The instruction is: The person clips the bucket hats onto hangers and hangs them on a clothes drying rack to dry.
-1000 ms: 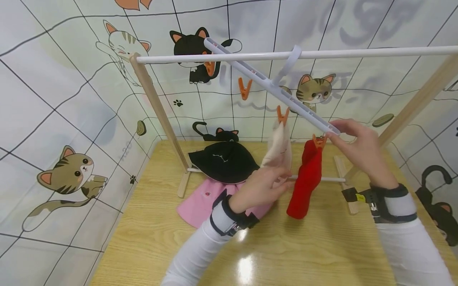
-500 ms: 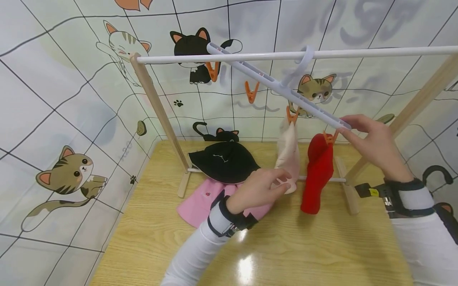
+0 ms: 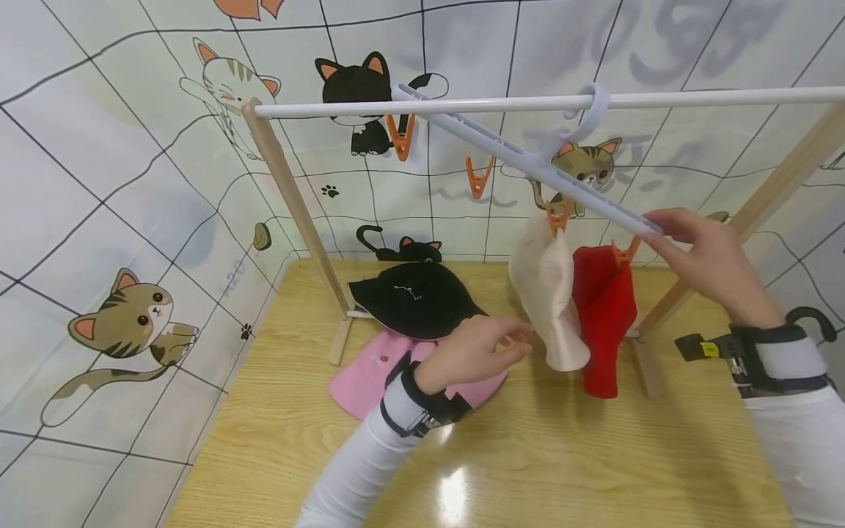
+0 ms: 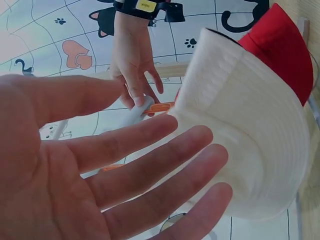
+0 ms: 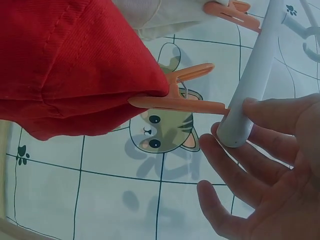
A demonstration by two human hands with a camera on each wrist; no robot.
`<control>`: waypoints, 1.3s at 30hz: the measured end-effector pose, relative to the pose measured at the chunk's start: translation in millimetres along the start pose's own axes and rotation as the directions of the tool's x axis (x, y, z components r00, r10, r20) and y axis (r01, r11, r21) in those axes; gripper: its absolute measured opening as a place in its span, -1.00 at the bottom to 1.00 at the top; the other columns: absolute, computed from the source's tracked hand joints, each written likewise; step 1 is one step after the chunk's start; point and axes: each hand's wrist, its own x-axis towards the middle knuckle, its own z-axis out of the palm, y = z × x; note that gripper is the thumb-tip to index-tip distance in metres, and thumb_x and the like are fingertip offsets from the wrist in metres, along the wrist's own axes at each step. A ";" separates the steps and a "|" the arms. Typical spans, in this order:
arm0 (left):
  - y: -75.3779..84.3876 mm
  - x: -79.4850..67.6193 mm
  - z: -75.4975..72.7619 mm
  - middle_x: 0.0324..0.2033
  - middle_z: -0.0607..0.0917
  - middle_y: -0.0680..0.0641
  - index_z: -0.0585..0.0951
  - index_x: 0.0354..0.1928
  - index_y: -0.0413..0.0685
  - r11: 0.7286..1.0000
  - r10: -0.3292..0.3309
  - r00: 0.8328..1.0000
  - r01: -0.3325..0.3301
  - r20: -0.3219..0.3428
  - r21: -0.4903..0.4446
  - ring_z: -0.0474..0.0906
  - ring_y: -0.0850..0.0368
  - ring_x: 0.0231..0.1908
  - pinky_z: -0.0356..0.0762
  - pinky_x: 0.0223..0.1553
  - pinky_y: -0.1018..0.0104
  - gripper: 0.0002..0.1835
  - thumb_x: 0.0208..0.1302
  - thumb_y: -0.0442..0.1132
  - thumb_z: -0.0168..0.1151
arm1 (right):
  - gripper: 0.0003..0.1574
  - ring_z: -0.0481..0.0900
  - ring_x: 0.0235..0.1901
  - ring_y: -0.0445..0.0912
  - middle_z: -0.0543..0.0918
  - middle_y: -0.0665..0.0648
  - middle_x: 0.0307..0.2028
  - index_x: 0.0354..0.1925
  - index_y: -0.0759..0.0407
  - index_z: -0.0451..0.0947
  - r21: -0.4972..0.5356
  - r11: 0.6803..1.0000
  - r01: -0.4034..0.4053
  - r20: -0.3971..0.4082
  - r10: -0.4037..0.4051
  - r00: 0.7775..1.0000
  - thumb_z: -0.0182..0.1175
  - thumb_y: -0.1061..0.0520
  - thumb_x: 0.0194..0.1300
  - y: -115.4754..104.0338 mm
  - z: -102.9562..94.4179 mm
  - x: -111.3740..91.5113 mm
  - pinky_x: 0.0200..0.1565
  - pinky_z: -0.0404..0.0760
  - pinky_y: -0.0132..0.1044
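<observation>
Below, wood-grain table [image 3: 594, 469], bearing rack [image 3: 297, 205]. Over rack's top bar [image 3: 462, 107], pale hanger [image 3: 597, 196] hooked, tilted, right end low. Cream hat [image 3: 551, 293] and red hat [image 3: 609, 315] hanging from it; black hat [image 3: 419, 301] resting on pink hat [image 3: 361, 374]. Right hand [image 3: 716, 264] pinching hanger's low end; left hand [image 3: 472, 352] beside cream hat, fingers spread apart. Orange clips [image 3: 477, 183] along hanger, two clamped on hung hats.

Bright light leaves white glare on the table [image 3: 277, 440] (soft shadows mark the wall [image 3: 475, 51]).
</observation>
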 end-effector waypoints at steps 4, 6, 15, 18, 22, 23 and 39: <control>-1.2 -0.3 0.6 -0.17 0.71 -0.02 0.60 0.00 -0.17 1.000 -0.007 1.000 0.007 0.008 0.011 0.61 0.24 -0.15 0.47 -0.16 0.53 -0.77 0.39 -0.24 0.14 | -0.51 0.39 0.01 0.48 0.51 0.51 0.02 0.22 0.33 0.40 -0.010 1.000 0.001 0.005 -0.001 1.000 0.10 0.10 0.43 3.6 -1.9 2.6 -0.11 0.31 0.48; -2.4 -0.1 1.2 -0.19 0.71 -0.02 0.60 -0.02 -0.16 1.000 -0.019 1.000 0.019 0.014 0.010 0.61 0.24 -0.16 0.47 -0.17 0.52 -0.77 0.39 -0.22 0.14 | -0.52 0.40 0.00 0.48 0.52 0.51 0.01 0.21 0.34 0.40 -0.015 1.000 0.008 0.003 -0.007 1.000 0.09 0.12 0.43 4.7 -3.4 3.8 -0.11 0.31 0.48; -13.0 0.6 4.5 -0.20 0.71 0.01 0.62 0.01 -0.11 0.997 -0.066 0.998 0.065 0.023 0.035 0.60 0.29 -0.18 0.47 -0.20 0.52 -0.74 0.40 -0.16 0.13 | -0.51 0.38 0.01 0.46 0.50 0.52 0.04 0.23 0.34 0.38 -0.066 0.997 -0.028 0.031 0.030 0.999 0.06 0.10 0.45 8.4 -9.5 8.3 -0.11 0.30 0.47; -16.1 0.7 5.0 -0.21 0.72 0.01 0.62 0.02 -0.11 0.996 -0.080 0.996 0.078 0.032 0.036 0.60 0.29 -0.18 0.47 -0.20 0.53 -0.74 0.39 -0.16 0.14 | -0.49 0.36 0.03 0.46 0.48 0.52 0.06 0.25 0.34 0.36 -0.072 0.996 -0.042 0.047 0.045 0.998 0.05 0.08 0.46 8.8 -10.2 10.1 -0.10 0.29 0.48; -22.3 0.7 5.7 -0.21 0.71 0.00 0.62 0.02 -0.10 0.994 -0.105 0.993 0.104 0.045 0.025 0.61 0.27 -0.20 0.48 -0.22 0.50 -0.73 0.38 -0.16 0.15 | -0.50 0.37 0.03 0.46 0.48 0.53 0.06 0.24 0.35 0.36 -0.079 0.996 -0.032 0.049 0.036 0.998 0.06 0.10 0.45 9.2 -10.2 11.8 -0.10 0.30 0.48; -24.2 0.5 5.9 -0.20 0.71 0.00 0.62 0.03 -0.10 0.994 -0.111 0.993 0.109 0.047 0.025 0.61 0.26 -0.19 0.48 -0.22 0.49 -0.74 0.38 -0.17 0.16 | -0.50 0.37 0.02 0.46 0.48 0.53 0.05 0.24 0.36 0.36 -0.081 0.996 -0.030 0.048 0.034 0.998 0.07 0.11 0.45 9.2 -10.0 11.9 -0.10 0.30 0.47; -61.8 -11.1 15.2 -0.21 0.72 -0.06 0.62 0.03 -0.16 0.988 -0.154 0.987 0.153 0.049 0.017 0.63 0.17 -0.21 0.51 -0.23 0.42 -0.73 0.38 -0.21 0.14 | -0.47 0.38 0.03 0.40 0.47 0.49 0.09 0.25 0.36 0.34 -0.046 0.999 -0.002 -0.075 -0.002 0.997 0.09 0.15 0.41 -6.9 -3.1 -5.9 0.19 0.32 0.16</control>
